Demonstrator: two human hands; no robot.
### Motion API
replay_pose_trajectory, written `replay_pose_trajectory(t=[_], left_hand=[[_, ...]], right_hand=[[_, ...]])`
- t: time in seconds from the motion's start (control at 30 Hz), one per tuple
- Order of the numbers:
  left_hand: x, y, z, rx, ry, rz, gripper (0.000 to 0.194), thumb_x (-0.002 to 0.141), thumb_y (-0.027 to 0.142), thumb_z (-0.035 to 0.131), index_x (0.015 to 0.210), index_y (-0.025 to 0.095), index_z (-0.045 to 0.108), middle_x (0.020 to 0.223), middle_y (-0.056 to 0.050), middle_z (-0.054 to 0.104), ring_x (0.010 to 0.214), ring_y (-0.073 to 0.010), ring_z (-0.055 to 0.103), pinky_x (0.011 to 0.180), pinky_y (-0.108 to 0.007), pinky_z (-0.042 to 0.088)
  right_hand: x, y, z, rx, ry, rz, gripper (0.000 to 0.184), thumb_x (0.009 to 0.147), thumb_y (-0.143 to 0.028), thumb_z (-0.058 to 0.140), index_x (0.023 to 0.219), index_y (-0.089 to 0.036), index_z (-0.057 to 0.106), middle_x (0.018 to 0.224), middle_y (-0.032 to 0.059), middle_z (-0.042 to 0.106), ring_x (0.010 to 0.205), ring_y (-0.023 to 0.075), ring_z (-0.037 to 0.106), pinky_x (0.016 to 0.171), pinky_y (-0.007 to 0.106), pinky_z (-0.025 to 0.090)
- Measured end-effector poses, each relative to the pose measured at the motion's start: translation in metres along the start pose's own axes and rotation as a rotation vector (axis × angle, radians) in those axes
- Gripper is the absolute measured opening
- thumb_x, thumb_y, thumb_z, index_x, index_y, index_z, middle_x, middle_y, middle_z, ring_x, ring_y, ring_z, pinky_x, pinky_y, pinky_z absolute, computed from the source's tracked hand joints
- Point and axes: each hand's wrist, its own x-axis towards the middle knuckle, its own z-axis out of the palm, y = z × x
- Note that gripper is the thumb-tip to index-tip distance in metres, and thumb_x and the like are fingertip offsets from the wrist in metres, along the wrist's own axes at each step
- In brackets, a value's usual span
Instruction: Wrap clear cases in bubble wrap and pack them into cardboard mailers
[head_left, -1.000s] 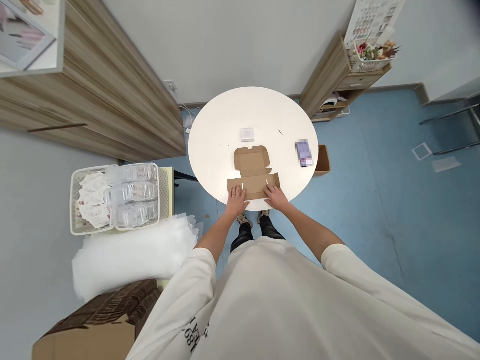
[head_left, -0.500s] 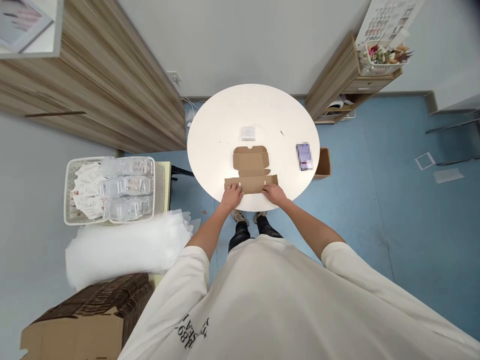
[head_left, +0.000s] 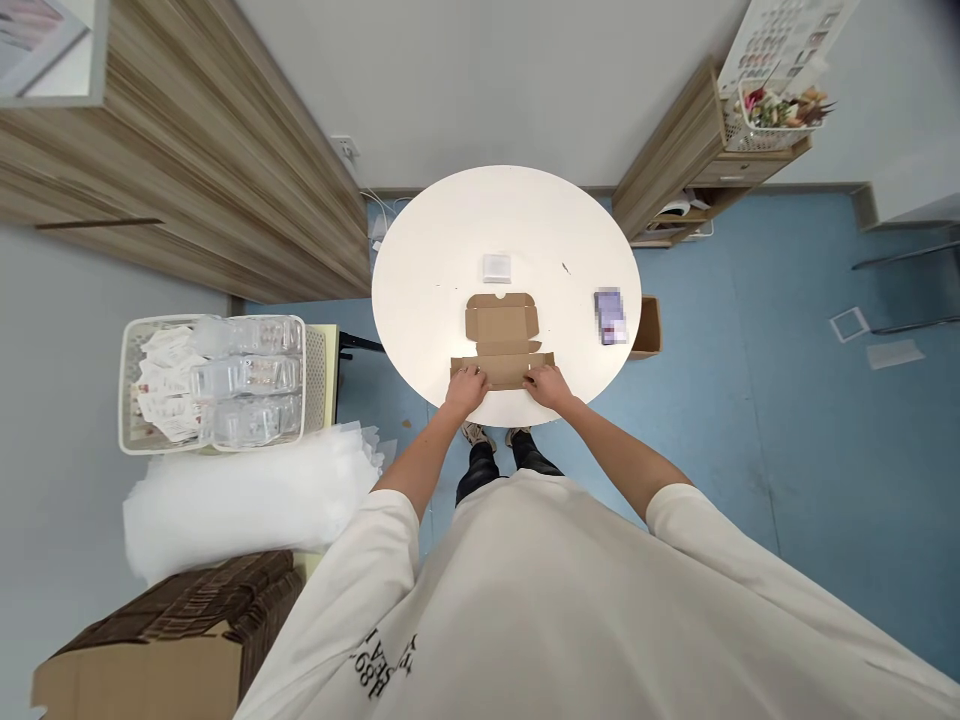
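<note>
The mailer's near flap [head_left: 502, 372] is folding upward, left hand [head_left: 466, 391] and right hand [head_left: 550, 389] pinching its edge, white packet [head_left: 496, 267] ahead of them

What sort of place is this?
Probably a small packing room: a flat kraft cardboard mailer box on a round white table, a white wire basket of clear plastic trays, and a heap of white plastic wrap.

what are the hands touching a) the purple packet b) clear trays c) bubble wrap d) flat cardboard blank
d: the left hand and right hand both lie on the near panel of the cardboard blank on the table
</note>
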Motion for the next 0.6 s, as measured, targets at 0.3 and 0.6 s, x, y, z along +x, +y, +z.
replay_pose_trajectory(t=[0.3, 0.6], left_hand=[[-0.001, 0.001, 0.002, 0.0, 0.034, -0.008, 0.033, 0.1, 0.04, 0.05, 0.117, 0.021, 0.071, 0.131, -0.013, 0.059, 0.117, -0.0311, 0.058, 0.107, -0.046, 0.041], [-0.002, -0.001, 0.004, -0.104, 0.041, -0.063, 0.028, 0.097, 0.04, 0.056, 0.115, 0.025, 0.071, 0.131, -0.011, 0.059, 0.12, -0.0327, 0.057, 0.11, -0.053, 0.034]], right_hand=[[0.055, -0.012, -0.046, -0.008, 0.065, -0.078, 0.038, 0.102, -0.027, 0.037, 0.128, -0.019, 0.064, 0.137, 0.013, 0.06, 0.124, 0.0288, 0.054, 0.102, 0.042, 0.043], [0.124, -0.007, -0.062, -0.069, 0.019, 0.018, 0.061, 0.096, -0.033, 0.04, 0.155, -0.017, 0.035, 0.168, 0.014, 0.021, 0.148, 0.0388, 0.024, 0.116, 0.058, 0.029]])
